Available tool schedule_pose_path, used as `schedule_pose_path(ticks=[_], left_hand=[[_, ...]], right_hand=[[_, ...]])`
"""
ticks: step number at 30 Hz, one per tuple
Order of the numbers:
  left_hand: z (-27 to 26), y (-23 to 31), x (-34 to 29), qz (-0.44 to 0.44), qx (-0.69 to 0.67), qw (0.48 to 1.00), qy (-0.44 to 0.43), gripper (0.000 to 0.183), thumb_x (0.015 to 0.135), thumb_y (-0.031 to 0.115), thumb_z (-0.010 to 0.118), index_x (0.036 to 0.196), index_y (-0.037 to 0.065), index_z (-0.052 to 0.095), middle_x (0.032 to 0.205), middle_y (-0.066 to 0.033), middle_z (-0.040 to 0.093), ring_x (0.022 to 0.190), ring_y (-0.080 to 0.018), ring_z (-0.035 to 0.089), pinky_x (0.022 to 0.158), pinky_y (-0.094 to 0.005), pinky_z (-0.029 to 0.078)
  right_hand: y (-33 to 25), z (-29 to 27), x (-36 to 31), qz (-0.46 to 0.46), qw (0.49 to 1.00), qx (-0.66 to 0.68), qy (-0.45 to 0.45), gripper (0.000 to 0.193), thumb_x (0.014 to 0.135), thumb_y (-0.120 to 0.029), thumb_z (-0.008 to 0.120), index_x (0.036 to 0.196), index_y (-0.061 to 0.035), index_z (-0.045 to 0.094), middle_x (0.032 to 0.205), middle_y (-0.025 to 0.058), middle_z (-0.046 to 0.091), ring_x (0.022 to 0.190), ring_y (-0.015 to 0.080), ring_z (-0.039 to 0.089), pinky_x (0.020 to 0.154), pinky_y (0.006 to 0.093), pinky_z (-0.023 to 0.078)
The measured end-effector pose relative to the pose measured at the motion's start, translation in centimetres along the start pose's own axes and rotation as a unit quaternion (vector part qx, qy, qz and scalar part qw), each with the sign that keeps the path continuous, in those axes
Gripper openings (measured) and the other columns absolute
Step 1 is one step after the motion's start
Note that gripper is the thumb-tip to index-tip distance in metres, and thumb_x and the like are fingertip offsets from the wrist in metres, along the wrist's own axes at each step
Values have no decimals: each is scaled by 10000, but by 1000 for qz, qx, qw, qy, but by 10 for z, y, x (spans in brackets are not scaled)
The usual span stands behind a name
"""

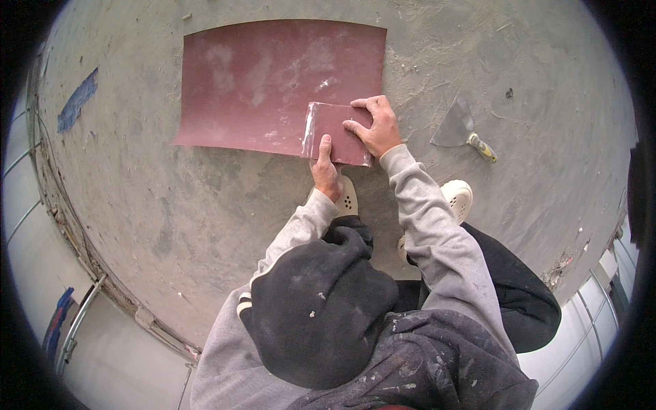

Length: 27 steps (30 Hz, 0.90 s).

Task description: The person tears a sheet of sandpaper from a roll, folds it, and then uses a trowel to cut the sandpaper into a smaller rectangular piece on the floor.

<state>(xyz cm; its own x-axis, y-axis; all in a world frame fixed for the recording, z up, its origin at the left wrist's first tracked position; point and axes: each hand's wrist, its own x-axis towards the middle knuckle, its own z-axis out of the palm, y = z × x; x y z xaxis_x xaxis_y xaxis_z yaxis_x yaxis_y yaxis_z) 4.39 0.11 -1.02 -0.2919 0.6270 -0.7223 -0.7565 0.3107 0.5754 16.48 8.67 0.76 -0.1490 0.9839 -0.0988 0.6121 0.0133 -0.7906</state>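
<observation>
Between my two hands is a squarish piece of folded sandpaper [335, 126], dull red, with a white, worn strip along its left edge. My left hand [328, 172] grips its near edge, thumb on top and fingers hidden beneath. At the right side, my right hand [379, 128] clasps it with bent fingers and thumb. Whether anything is wrapped inside the fold is hidden. Just behind it, a large sheet of the same red sandpaper [273, 82] lies on the floor, dusted with white patches and slightly curled at its edges.
A putty knife [456, 130] with a wide blade and yellow-grey handle lies on the concrete floor [225, 198] to the right. A blue scrap [78, 100] is at the far left. My pale clogs [456, 197] and black-trousered knees [335, 307] are close below.
</observation>
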Motion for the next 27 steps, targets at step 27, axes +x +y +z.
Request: schedule_pose_path(ticks=[27], left_hand=[[9, 5, -4, -6, 91, 995, 43, 350, 934, 373, 616, 1009, 32, 614, 783, -44, 635, 582, -133, 591, 411, -281, 435]], right_hand=[[-2, -2, -11, 11, 996, -14, 88, 458, 783, -266, 755, 1162, -56, 604, 1073, 119, 577, 1034, 255, 568, 931, 390, 453]])
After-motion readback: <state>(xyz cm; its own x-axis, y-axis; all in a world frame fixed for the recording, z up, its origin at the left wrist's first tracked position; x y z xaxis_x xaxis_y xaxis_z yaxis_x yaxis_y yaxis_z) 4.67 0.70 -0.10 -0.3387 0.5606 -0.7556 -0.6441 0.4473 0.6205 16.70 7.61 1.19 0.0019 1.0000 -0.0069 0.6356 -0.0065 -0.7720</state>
